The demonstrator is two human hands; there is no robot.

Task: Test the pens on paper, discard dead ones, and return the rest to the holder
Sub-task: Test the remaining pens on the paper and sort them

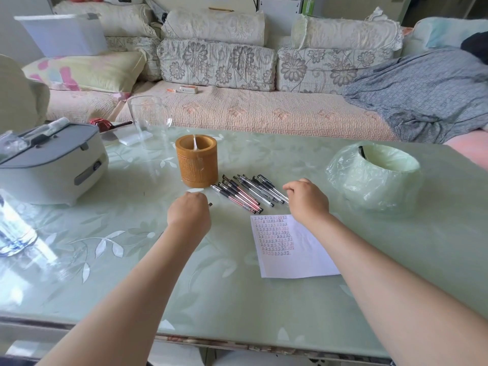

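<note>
Hovering at the pens (245, 192) beside the holder (196, 161), my right hand (306, 200) has curled fingers; I cannot tell if they grip one. My left hand (188, 213) is clenched on a pen (210, 204). A careless sweep could scatter the row and mix dead pens with good.

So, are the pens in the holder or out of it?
Out: the pens lie side by side on the table, beside the upright holder. Its bottom is hidden.
</note>
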